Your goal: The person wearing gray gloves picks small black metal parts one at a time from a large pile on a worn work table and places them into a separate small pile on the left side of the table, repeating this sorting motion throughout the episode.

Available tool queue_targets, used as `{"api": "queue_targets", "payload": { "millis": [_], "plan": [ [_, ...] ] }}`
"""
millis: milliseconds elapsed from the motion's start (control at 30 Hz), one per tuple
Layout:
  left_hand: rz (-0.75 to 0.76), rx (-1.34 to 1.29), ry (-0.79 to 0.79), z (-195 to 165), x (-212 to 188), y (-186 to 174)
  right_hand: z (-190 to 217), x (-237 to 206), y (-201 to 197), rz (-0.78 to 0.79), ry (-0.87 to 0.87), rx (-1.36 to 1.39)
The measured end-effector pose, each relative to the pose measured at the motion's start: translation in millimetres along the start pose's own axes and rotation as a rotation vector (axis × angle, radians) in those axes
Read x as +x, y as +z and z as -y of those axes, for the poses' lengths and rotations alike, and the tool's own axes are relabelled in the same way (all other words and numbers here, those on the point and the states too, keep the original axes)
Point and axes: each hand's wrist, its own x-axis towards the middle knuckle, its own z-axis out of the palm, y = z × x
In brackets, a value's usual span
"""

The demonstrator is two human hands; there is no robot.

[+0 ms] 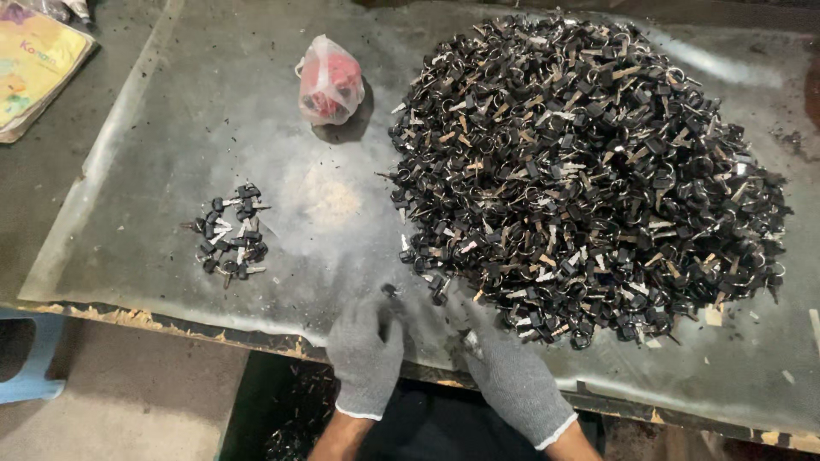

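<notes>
My right hand (512,376) and left hand (367,354) meet at the table's (154,128) near edge, the left grip pinching a small black key (390,291); the right grip's state I cannot tell. The big key pile (589,171) lies just beyond, nearer my right.

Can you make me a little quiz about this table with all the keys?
1. True or false: the big pile of keys lies right of the small pile of keys.
2. What sits behind the small pile? A) a plastic bag B) a hammer C) a cup
3. What covers the left hand and the right hand?

Key: 1 true; 2 A; 3 grey knitted gloves.
</notes>
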Motion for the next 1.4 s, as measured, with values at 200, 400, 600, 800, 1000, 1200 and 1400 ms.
{"api": "queue_targets", "payload": {
  "millis": [200, 400, 600, 800, 1000, 1200, 1400],
  "plan": [
    [0.277, 0.003, -0.052, -27, 37, 31, 11, -3, 3, -0.156, -0.050, -0.132],
    [0.591, 0.036, -0.127, -25, 51, 20, 16, -6, -6, 0.055, 0.116, 0.012],
    [0.503, 0.061, 0.145, -36, 14, 12, 13, -7, -4, 0.000, 0.013, -0.043],
    [0.540, -0.360, -0.009, -23, -8, 23, 4, -12, 0, 0.060, 0.222, -0.039],
    [0.675, -0.268, -0.026, -22, 6, 17, -3, -20, 7, -0.185, -0.077, 0.046],
    [0.429, -0.168, 0.170, -45, 25, 29, -7, -17, 14, -0.040, 0.083, 0.015],
    [0.530, -0.053, 0.357, -31, 11, 38, -7, -2, -5, 0.208, 0.373, -0.175]
  ]
}}
